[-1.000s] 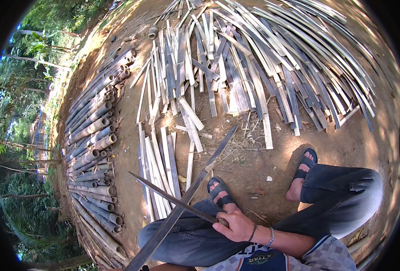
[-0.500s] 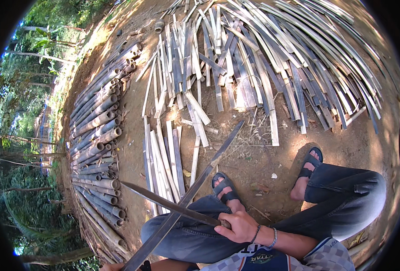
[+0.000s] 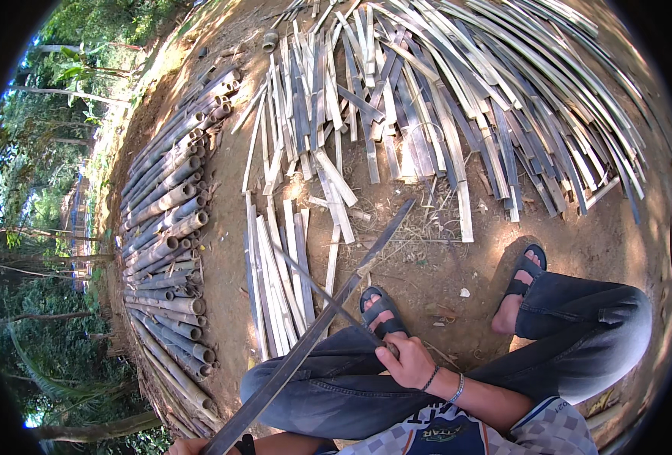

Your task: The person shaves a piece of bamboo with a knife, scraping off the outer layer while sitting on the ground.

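Observation:
A long dark bamboo strip point(image 3: 299, 355) slants across my lap, its far end above the ground near my left sandal. At the lower edge, my left hand point(image 3: 187, 447) grips the strip's near end; only part of that hand shows. My right hand point(image 3: 409, 365) is closed round the handle of a machete point(image 3: 317, 288). The narrow edge of the blade faces me, and it points up and to the left, crossing the strip in this view. Whether blade and strip touch, I cannot tell. A pale patch marks the strip near its far end.
Split bamboo strips point(image 3: 457, 91) lie spread over the ground ahead, with a smaller bundle point(image 3: 279, 280) by my left knee. Whole bamboo poles point(image 3: 173, 227) are stacked at left, before trees. My sandalled feet point(image 3: 381, 309) rest on bare soil with fibrous shavings point(image 3: 431, 235).
The machete's tip has swung up and to the right, and its blade has turned from broad side to narrow edge. My right hand has shifted slightly. The strip stays nearly in place.

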### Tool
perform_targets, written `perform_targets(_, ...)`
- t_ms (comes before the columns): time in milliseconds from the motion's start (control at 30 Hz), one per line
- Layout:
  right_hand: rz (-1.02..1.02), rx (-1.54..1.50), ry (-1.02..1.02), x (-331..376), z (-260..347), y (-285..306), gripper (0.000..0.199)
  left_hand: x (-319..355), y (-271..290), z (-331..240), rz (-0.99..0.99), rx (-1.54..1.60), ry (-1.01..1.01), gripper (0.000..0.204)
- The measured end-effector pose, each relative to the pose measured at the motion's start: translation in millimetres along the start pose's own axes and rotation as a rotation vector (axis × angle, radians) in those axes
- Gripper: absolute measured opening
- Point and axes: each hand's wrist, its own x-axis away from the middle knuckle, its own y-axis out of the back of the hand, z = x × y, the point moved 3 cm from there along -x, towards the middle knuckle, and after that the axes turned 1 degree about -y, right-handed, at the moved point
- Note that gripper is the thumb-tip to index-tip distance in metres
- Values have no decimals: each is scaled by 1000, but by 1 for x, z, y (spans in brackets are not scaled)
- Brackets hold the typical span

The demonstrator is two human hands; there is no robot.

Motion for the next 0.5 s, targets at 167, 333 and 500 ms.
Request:
perform_targets(167,87,-121,18,7,8,-4,39,1,-9,2,-16,25,-33,49)
perform_targets(333,20,-81,-9,-1,-8,-7,38,1,2,-11,-63,-73,20,53)
perform_targets(500,98,-128,39,6,9,-8,40,6,1,-20,-120,-143,-7,53)
